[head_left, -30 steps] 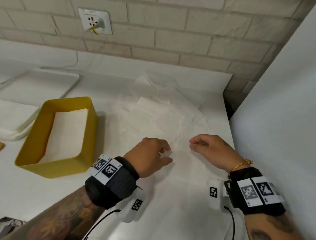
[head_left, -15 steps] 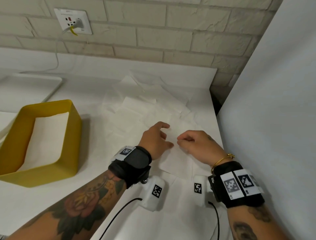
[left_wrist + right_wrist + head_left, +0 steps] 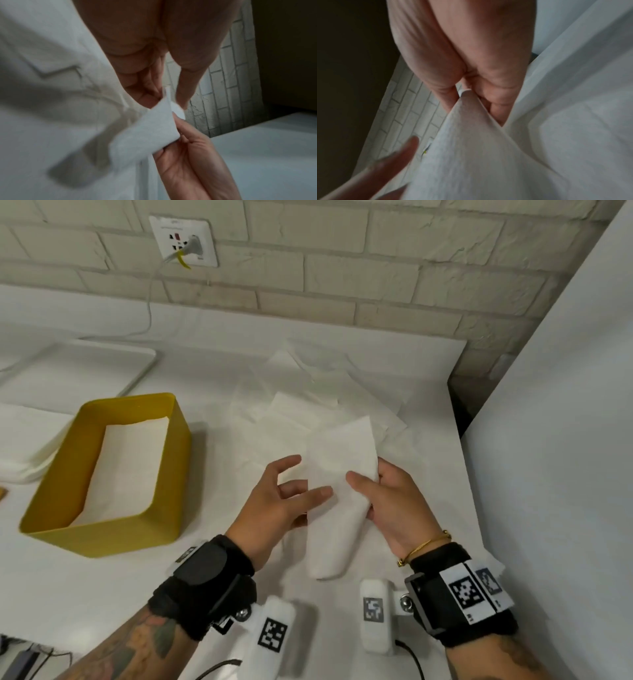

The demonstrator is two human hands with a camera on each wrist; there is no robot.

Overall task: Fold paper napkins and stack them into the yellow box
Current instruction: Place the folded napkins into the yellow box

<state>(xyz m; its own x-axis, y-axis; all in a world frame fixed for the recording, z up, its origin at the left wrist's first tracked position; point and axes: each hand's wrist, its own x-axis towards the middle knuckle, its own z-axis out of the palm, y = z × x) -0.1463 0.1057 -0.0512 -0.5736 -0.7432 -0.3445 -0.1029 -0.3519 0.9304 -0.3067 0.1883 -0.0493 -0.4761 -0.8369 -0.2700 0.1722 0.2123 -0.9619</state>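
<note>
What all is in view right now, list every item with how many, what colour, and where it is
held napkin: one, white, lifted between both hands, partly folded
loose napkins: several, white, spread on the table behind the hands; count unclear
yellow box: one, yellow, left of the hands, white napkin lying inside
tray: one, white, far left near the wall
table: one, white, under everything
wall socket: one, white, on the brick wall, plug and cable in it
left hand: fingers spread, thumb on the napkin's left edge
right hand: pinches the napkin's right edge
</note>
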